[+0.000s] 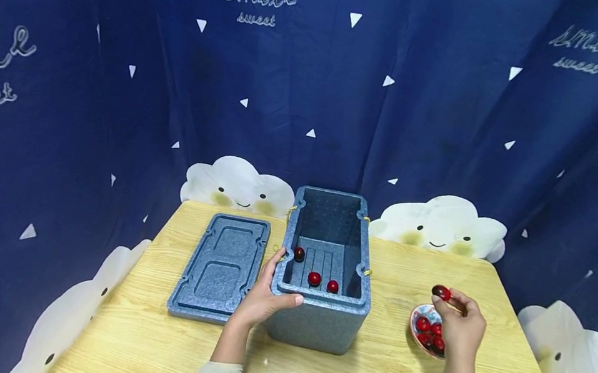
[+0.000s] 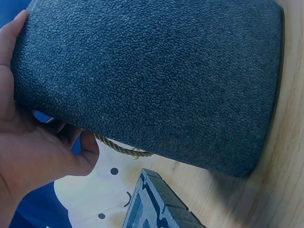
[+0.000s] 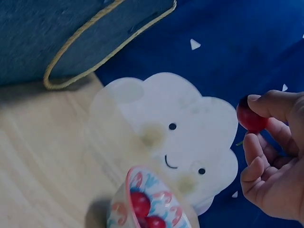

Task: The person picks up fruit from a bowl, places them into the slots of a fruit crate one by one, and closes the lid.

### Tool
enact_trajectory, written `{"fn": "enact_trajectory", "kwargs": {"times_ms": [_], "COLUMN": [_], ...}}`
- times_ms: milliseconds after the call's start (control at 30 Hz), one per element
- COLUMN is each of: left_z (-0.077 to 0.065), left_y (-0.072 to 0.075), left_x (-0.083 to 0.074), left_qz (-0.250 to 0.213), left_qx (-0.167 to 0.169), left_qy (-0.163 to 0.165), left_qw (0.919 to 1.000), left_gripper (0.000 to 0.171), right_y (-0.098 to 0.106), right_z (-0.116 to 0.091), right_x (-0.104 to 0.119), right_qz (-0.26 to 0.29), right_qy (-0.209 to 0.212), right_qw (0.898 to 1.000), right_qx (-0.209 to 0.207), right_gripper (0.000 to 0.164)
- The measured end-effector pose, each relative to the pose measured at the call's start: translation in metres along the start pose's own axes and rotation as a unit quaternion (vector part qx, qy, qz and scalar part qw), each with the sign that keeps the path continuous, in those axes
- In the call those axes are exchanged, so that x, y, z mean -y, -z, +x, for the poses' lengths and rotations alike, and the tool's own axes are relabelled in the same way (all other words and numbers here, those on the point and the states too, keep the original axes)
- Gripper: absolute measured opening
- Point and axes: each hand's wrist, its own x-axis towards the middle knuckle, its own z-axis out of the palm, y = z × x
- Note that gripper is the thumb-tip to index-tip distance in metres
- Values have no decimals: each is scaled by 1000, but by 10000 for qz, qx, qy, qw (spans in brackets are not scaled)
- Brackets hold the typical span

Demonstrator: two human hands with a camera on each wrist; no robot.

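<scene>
Pinched between thumb and fingers of my right hand [image 1: 460, 324] is a red cherry [image 1: 441, 292], partly dark, raised above a small patterned bowl [image 1: 414, 334]. Several more cherries [image 3: 140, 204] lie in that bowl. My left hand [image 1: 261, 298] grips the near left corner of a blue-grey foam box [image 1: 317, 327], thumb over the front rim and fingers along the left side. The box stands lidless, with two bright red cherries [image 1: 314, 278] and a darker one [image 1: 299, 254] on its floor. In the left wrist view, the box's textured wall [image 2: 152, 80] fills most of the picture.
Left of the box lies its matching lid [image 1: 226, 262], flat on the wooden table [image 1: 128, 321]. Yellow rope handles [image 3: 76, 83] hang at the box's sides. Behind the table hangs a dark blue curtain [image 1: 338, 103] with white clouds.
</scene>
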Motion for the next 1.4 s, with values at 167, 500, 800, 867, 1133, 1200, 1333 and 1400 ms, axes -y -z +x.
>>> {"fn": "enact_trajectory", "kwargs": {"times_ms": [167, 500, 800, 867, 1133, 1200, 1333, 1400], "left_z": [5, -2, -2, -1, 8, 11, 14, 14], "left_y": [0, -1, -1, 0, -1, -1, -1, -1], "left_x": [13, -2, -1, -1, 18, 28, 37, 38], "left_qz": [13, 131, 87, 104, -2, 40, 89, 58], "left_qx": [-55, -60, -46, -19, 24, -4, -54, -55], "left_qy": [-23, 35, 37, 38, -72, -86, -36, -43], "left_qw": [10000, 9999, 9999, 9999, 10000, 10000, 9999, 10000], "left_gripper": [102, 101, 101, 101, 101, 101, 100, 100], "right_y": [-6, -27, -50, -49, -54, -55, -56, -56], "right_z": [2, 11, 36, 22, 12, 14, 18, 19], "right_x": [10, 20, 10, 39, 82, 84, 90, 96], "right_qz": [359, 677, 1089, 945, 581, 488, 261, 220], "right_qy": [67, 484, 777, 822, 960, 1097, 1345, 1453], "right_qw": [9993, 9960, 9867, 9853, 9744, 9700, 9555, 9456], "right_qx": [80, 341, 922, 1158, 1947, 2114, 2614, 2902], "right_gripper": [40, 40, 42, 42, 45, 45, 44, 43]}}
